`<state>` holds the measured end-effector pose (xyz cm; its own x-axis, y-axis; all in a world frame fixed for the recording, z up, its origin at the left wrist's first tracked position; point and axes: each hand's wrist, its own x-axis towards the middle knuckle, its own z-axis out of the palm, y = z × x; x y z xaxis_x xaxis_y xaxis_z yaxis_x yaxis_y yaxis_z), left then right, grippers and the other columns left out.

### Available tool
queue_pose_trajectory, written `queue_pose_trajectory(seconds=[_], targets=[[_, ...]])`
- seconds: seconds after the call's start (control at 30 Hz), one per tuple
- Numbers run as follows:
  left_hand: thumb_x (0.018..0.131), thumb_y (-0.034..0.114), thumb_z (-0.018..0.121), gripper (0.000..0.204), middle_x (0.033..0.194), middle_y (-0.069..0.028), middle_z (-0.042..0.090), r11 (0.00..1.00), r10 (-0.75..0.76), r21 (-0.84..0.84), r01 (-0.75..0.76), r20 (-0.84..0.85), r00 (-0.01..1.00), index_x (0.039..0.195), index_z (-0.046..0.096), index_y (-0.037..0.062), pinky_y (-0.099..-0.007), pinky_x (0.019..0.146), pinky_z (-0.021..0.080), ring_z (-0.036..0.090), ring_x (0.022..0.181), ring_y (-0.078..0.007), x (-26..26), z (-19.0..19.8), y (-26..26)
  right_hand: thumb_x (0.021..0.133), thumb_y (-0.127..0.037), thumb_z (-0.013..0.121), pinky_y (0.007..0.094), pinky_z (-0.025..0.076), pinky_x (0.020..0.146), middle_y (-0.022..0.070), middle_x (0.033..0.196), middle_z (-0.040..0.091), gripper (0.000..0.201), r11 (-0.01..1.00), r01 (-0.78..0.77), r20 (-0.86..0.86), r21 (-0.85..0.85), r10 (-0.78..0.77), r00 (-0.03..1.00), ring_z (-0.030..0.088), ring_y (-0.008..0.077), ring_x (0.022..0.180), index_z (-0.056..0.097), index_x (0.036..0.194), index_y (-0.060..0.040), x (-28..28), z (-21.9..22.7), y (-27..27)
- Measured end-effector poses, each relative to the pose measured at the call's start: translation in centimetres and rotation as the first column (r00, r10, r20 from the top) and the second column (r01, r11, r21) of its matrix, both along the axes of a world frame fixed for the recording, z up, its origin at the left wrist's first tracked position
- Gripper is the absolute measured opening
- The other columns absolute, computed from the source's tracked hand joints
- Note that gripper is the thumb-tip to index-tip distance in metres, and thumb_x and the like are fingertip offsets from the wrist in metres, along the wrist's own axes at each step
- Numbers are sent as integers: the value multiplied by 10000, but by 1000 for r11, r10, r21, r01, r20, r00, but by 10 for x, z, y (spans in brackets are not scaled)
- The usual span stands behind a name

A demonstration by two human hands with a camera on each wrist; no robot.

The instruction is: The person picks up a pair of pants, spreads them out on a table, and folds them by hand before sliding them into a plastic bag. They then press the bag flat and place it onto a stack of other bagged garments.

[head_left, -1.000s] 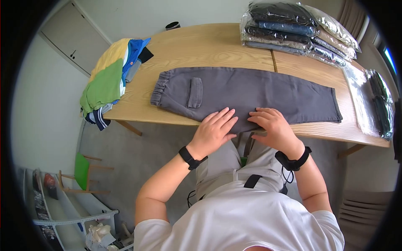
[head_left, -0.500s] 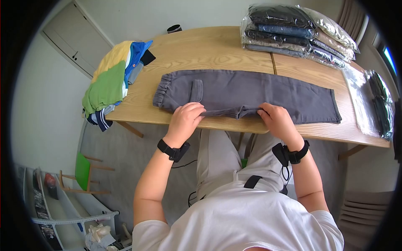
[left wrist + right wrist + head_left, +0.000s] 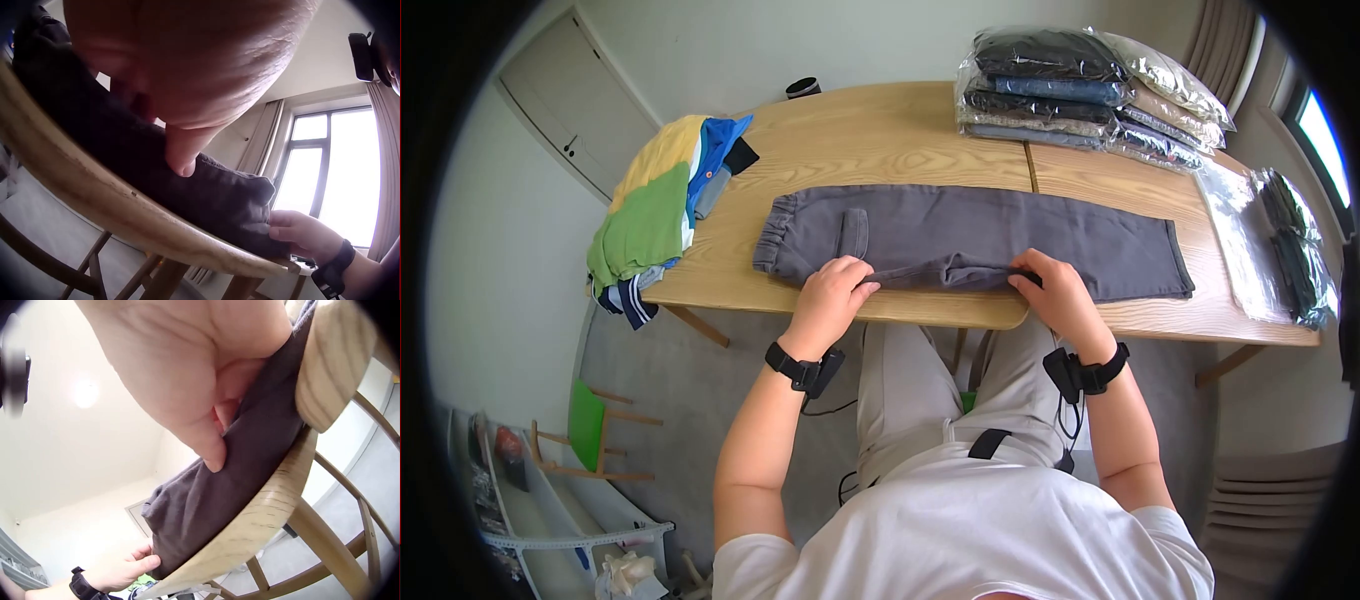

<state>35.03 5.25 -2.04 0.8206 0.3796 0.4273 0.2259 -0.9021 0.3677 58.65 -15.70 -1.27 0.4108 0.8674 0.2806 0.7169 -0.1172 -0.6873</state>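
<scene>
Dark grey trousers [image 3: 980,225], folded lengthwise, lie across the table with the elastic waistband [image 3: 775,235] at the left and the leg hem at the right. A flapped pocket [image 3: 854,233] shows near the waist. My left hand [image 3: 828,300] pinches the near edge just below that pocket. Farther right, my right hand [image 3: 1060,295] pinches the same edge, which bunches into a small raised fold between the two hands. In the left wrist view the thumb [image 3: 182,164] presses the near side of the cloth, and the right wrist view shows the other thumb [image 3: 215,459] doing likewise.
A wooden table [image 3: 880,130] has a seam between two parts. Colourful clothes [image 3: 645,220] are heaped at its left end. Stacked bagged garments [image 3: 1050,90] stand at the back right, with clear plastic packaging [image 3: 1240,240] at the right end. A green chair [image 3: 587,425] stands on the floor.
Both hands went from lying flat on the trousers to pinching their near edge, the left hand moving left. That edge has shifted back from the table's front. The head view has tilted slightly.
</scene>
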Motion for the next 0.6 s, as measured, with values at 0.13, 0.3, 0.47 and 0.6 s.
queue_pose_trajectory(seconds=[0.13, 0.3, 0.47, 0.6], targets=[[871, 124, 589, 122, 887, -87, 597, 990, 45, 132, -40, -37, 998, 833, 597, 8, -413, 715, 476, 564, 892, -291, 8, -11, 6, 874, -194, 586, 413, 504, 686, 162, 809, 658, 168, 995, 95, 168, -32, -88, 982, 630, 350, 799, 604, 949, -45, 2, -13, 20], [881, 142, 568, 174, 910, -109, 583, 984, 126, 144, -104, -154, 980, 821, 582, -21, -414, 759, 463, 540, 882, -317, 19, -6, 4, 887, -213, 579, 426, 489, 657, 135, 757, 652, 158, 960, 221, 317, -171, -159, 935, 626, 352, 755, 590, 897, -56, 4, -15, 29], [865, 120, 578, 118, 913, -92, 582, 968, 192, 208, -138, -270, 943, 829, 589, 9, -424, 794, 455, 540, 892, -301, 24, 1, -6, 859, -225, 615, 424, 479, 634, 140, 723, 641, 172, 971, 171, 235, -169, -128, 963, 621, 354, 727, 558, 919, -74, 7, -11, 28], [811, 48, 588, 178, 1031, -102, 599, 888, 235, 380, -258, 107, 966, 989, 604, 49, -456, 956, 387, 542, 1030, -279, 27, 7, -36, 843, -247, 632, 429, 484, 599, 123, 694, 638, 180, 973, 184, 263, -136, -144, 954, 626, 341, 685, 545, 878, -94, 5, -17, 29]])
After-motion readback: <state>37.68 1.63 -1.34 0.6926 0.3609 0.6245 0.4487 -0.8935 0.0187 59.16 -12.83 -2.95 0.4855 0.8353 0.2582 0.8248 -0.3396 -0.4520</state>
